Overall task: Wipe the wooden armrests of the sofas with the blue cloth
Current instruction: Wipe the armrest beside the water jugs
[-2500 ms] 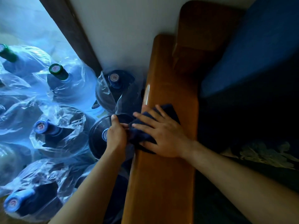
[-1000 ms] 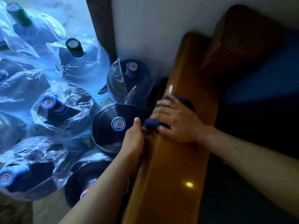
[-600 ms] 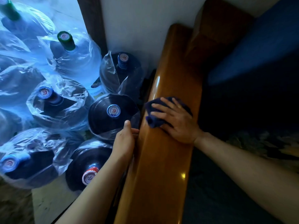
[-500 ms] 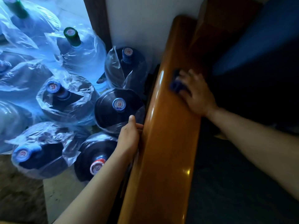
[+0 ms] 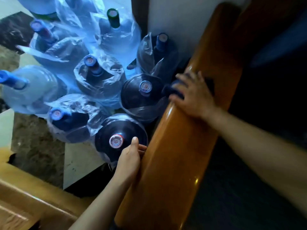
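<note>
Wall-side armrest (image 5: 179,146) — long axis diagonal, cloth (image 5: 172,89) crosswise

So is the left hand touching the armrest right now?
Touching. The head view shows the left hand pressed against the outer edge of the wooden armrest, no gap visible.

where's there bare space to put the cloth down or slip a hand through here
Bare wood runs along the armrest from the right hand, which presses the blue cloth, toward the near end, beside the left hand. Floor shows bare between the water bottles and the wooden furniture. The bottles crowd tight against the armrest's outer side.
</note>
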The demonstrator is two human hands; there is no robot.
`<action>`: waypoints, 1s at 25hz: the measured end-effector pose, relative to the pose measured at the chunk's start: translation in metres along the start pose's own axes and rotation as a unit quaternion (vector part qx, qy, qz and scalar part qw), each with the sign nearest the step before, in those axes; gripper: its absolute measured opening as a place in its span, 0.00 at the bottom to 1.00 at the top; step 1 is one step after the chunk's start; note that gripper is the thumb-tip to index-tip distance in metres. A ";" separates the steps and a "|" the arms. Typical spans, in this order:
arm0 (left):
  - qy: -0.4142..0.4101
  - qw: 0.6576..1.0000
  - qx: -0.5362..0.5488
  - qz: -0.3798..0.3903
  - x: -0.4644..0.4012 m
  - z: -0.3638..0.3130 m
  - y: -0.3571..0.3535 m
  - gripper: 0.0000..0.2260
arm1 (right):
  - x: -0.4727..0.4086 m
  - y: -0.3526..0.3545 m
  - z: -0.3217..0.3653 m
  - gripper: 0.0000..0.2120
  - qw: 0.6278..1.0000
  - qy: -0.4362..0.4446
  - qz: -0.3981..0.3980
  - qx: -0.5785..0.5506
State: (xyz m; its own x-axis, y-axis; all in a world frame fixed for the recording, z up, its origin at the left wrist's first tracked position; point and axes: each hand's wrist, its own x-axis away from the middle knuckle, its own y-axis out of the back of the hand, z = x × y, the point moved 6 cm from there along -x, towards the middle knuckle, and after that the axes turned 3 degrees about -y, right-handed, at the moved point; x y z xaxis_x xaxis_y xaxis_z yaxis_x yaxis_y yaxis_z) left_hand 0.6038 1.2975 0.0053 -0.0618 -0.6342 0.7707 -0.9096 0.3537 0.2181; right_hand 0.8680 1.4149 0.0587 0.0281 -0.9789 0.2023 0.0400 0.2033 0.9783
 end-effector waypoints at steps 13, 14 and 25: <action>0.143 0.971 0.177 -0.067 0.048 0.105 0.059 0.27 | 0.224 -0.066 0.256 0.14 0.991 0.090 0.004 -0.098; 0.157 0.971 0.171 -0.049 0.052 0.111 0.061 0.26 | 0.243 -0.069 0.267 0.15 0.988 0.124 0.010 -0.090; 0.137 0.984 0.101 0.058 0.053 0.102 0.050 0.25 | 0.151 -0.053 0.175 0.18 0.973 -0.192 -0.103 -0.081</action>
State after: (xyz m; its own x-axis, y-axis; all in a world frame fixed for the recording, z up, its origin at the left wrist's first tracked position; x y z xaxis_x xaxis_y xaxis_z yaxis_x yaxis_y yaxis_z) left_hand 0.5130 1.2116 -0.0040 -0.0826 -0.3777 0.9222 -0.9676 0.2520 0.0166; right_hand 0.6950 1.2531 0.0448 -0.3716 -0.9278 0.0349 0.1635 -0.0284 0.9861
